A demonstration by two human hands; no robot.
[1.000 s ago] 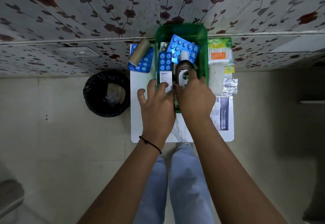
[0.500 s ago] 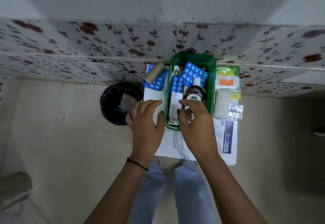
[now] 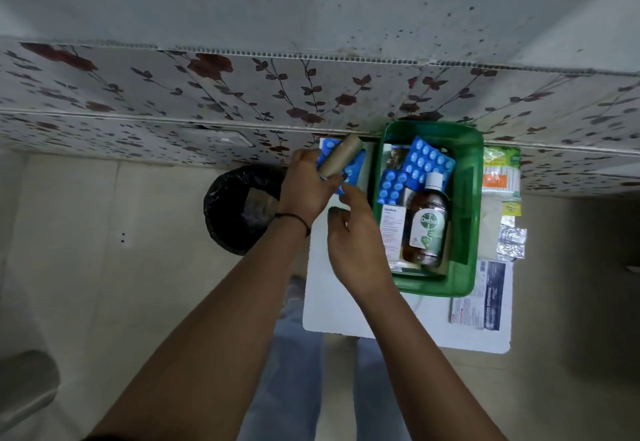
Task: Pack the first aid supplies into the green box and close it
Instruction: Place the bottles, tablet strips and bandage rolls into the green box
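Note:
The green box [image 3: 471, 198] stands open on the white table [image 3: 381, 322], against the wall. Inside it lie a brown Dettol bottle [image 3: 426, 222], two blue pill strips [image 3: 427, 161] and a white carton [image 3: 392, 232]. Left of the box, my left hand [image 3: 304, 187] closes on a tan bandage roll [image 3: 341, 160] that rests on another blue pill strip [image 3: 353, 172]. My right hand [image 3: 356, 236] hovers just below it, fingers spread and empty, beside the box's left wall.
Right of the box lie a cotton swab pack [image 3: 500, 173], silver foil strips [image 3: 510, 241] and a printed flat carton [image 3: 481, 296]. A black-lined waste bin [image 3: 239, 212] stands on the floor left of the table. The flowered wall runs behind.
Both hands left the box and moved left. My left hand reached up to the bandage roll and took hold of it. The view also shifted, so the box now sits further right.

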